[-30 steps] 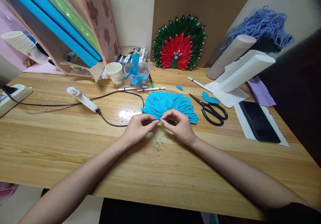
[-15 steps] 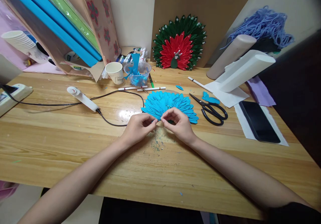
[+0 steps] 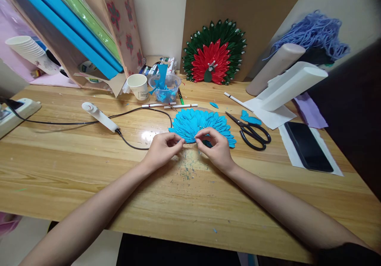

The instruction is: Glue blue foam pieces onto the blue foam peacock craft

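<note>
I have both hands at the near edge of the blue petal fan (image 3: pixel 202 124), mid-table. My left hand (image 3: pixel 162 150) and right hand (image 3: pixel 214 147) each pinch narrow fingertips, seemingly on a small blue piece, though it is too small to tell. I judge a petal is being shaped; seating it next needs fine placement at the fan's base, left of the scissors (image 3: pixel 250 131).

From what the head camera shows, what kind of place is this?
Probably a home craft desk. A blue paper fan lies at both hands, black scissors lie beside it, and a finished red and green fan leans at the back.
</note>
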{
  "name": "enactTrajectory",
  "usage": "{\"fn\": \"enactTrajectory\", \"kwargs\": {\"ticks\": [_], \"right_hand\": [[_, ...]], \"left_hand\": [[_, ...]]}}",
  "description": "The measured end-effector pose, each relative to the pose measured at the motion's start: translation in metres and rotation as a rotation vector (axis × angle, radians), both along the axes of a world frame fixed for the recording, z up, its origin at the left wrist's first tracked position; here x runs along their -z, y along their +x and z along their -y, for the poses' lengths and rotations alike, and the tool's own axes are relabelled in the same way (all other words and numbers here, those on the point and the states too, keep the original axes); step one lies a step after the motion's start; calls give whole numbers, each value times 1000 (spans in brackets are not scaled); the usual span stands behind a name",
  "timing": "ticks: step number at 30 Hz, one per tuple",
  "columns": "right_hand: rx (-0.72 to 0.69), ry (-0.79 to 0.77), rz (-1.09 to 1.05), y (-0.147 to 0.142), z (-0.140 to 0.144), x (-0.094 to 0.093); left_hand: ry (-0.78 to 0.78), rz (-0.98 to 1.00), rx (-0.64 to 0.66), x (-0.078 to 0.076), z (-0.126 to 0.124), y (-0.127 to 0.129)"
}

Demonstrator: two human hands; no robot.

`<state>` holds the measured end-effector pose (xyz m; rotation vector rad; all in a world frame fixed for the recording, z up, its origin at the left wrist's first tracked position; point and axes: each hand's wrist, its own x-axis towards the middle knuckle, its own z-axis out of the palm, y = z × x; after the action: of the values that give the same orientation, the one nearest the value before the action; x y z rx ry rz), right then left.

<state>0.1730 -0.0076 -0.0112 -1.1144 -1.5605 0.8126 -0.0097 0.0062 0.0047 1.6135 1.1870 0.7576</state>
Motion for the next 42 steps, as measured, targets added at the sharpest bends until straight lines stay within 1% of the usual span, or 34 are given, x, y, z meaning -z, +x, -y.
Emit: {"fn": "enactTrajectory", "kwargs": {"ticks": [3,6,12,18,21,24,27,30,32,35,42], "right_hand": [[-77,98,130,0,2,-3],[-131,163,219,0,4,-5],[-125,227,272,0,3,-5],[-128,330,332,-1,5,-8],[-114,356,345,-2,6,-9],[-93,335,333,-2,7,-8],[-82,278,305,-2,6,-7],[-79,240,287,-1,5,-6],[-81,235,281,-1,5,-6],[-92,237,283,-1,4,-5],[-91,283,319,-1,5,-5]], "left_hand": [[-96,55,34,0,0,1],[-144,84,81,-1,0,2],[-183,142,106,-4,0,2],[-367,200,97,-7,-2,3],[-406,192,90,-7,-2,4],[-368,185,90,-8,-1,4],[-219,162,85,-8,2,3],[-78,41,113,-7,5,2],[-34,-31,114,-6,5,2],[-49,-35,107,-4,4,3],[-186,96,114,0,2,3]]}}
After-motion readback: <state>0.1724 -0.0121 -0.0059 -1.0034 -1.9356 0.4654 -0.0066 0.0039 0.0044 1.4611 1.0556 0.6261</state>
